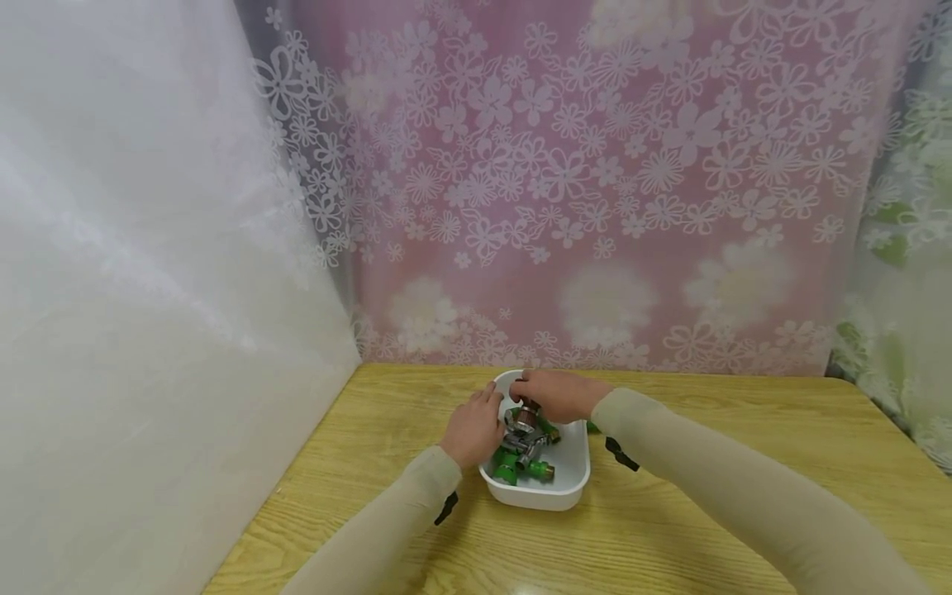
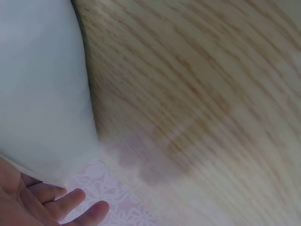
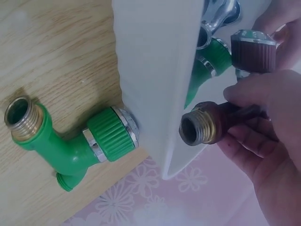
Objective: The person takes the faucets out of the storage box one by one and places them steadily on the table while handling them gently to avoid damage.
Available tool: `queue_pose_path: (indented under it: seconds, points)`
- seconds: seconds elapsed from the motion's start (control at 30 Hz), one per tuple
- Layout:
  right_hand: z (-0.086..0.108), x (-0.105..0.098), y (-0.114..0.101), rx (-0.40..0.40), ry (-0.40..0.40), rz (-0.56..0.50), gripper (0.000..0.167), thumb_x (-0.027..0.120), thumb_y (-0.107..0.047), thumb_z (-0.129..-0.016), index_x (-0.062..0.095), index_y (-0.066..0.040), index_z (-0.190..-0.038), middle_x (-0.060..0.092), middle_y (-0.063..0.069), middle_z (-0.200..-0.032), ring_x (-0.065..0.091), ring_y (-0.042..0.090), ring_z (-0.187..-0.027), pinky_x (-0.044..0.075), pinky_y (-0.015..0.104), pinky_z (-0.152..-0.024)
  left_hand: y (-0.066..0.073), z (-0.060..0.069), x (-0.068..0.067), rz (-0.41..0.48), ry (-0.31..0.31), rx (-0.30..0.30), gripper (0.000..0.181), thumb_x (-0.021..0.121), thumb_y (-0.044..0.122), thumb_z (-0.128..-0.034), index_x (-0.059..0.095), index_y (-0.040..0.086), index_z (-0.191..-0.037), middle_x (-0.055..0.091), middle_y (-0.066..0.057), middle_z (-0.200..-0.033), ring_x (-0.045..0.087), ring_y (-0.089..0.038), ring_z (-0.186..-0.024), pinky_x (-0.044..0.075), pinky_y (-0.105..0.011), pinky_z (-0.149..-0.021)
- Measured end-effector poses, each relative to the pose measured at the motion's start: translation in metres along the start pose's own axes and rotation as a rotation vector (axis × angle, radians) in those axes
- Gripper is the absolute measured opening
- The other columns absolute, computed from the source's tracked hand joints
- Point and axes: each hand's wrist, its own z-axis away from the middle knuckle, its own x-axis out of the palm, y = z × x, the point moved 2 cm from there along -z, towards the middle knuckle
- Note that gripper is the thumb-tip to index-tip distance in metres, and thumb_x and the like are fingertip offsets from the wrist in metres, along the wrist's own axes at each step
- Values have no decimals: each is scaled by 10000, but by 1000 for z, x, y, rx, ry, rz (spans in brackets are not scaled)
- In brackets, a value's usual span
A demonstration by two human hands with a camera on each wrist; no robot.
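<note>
Head view: white tub (image 1: 537, 499) on wood-grain worktop (image 1: 342, 487), both hands at it. Right hand (image 1: 556, 393) reaches over the tub's far half, grip closed around a brown tap (image 1: 526, 420); in the right wrist view, thumb above and fingers below its body, brassy threaded end and ribbed knob exposed. Can't tell whether that tap touches the pile. Left hand (image 1: 476, 428) at the tub's left rim, grip loose, fingers fairly straight and slightly spread past the rim; can't tell whether it also touches the brown tap. Inside the tub, green taps (image 1: 506, 469) sit toward the near left, chrome taps (image 1: 526, 448) about mid-tub, overlapping them. Another green tap (image 3: 63, 153) lies on the worktop outside the tub's right wall, knob end right by it. Pink floral curtain (image 1: 595, 207) hangs behind the tub; white sheeting (image 1: 164, 289) left of it.
</note>
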Motion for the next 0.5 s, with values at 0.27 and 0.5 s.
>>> queue_pose_path:
  seconds: [0.27, 0.5]
  points:
    - [14, -10, -5, 9, 3, -13, 258, 595, -3, -980, 620, -185, -1160, 625, 1, -1036, 594, 124, -873, 536, 323, -760, -1, 0, 3, 7, 0, -14, 489, 577, 265, -1014, 507, 69, -1456, 397, -143, -1591, 507, -299, -1372, 549, -454, -964]
    - [29, -17, -2, 3, 44, -24, 184, 566, -35, -1005, 622, -194, -1080, 582, -25, -934, 531, 103, -779, 476, 286, -676, -1, 0, 4, 11, 20, -13, 464, 578, 260, -1010, 528, 78, -1434, 418, -130, -1580, 535, -288, -1339, 564, -463, -919]
